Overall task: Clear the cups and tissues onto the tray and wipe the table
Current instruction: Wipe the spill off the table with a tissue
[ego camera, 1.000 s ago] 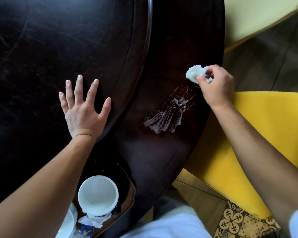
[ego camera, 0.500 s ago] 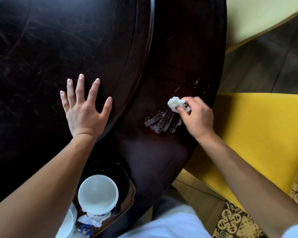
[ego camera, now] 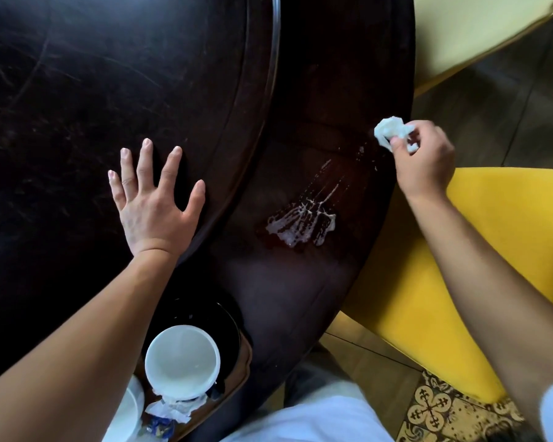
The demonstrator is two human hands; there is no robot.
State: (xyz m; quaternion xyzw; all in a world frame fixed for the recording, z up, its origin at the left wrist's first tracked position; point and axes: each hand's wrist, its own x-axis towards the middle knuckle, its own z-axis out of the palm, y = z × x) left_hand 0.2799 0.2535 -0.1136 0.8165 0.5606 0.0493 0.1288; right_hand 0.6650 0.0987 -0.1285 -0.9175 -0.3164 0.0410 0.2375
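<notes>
Head view: right hand (ego camera: 423,161) fingers pinched on a wadded white tissue (ego camera: 388,132), at the dark table (ego camera: 300,298) rim. White smear (ego camera: 302,226) lies below-left of those fingers, apart from the wad. Left hand (ego camera: 152,205) flat, fingers splayed wide, holding nothing. Behind its wrist: white cup (ego camera: 182,362) and crumpled tissues (ego camera: 174,409) on the tray (ego camera: 245,355).
</notes>
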